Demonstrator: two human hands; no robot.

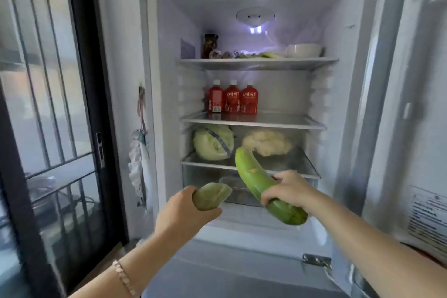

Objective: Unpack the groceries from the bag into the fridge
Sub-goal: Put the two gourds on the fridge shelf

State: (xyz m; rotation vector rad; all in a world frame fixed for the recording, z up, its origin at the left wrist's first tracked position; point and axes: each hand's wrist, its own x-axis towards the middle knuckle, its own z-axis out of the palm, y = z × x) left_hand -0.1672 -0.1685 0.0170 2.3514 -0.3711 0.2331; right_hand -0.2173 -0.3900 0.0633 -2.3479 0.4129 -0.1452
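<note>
The fridge (150, 80) stands open in front of me. My right hand (289, 190) grips a long green gourd (251, 176) near its lower end; the gourd's tip points up toward the third shelf (210, 164). My left hand (186, 210) holds a shorter pale green vegetable (210, 195), raised in front of the bottom drawer. On the third shelf lie a cabbage (212, 143) and a cauliflower (266, 141). No bag is in view.
Three red bottles (232, 100) stand on the second shelf. The top shelf carries a dark jar (210, 45), a white bowl (303, 50) and some greens. The open fridge door (416, 104) is at the right. A barred glass door (48, 104) is on the left.
</note>
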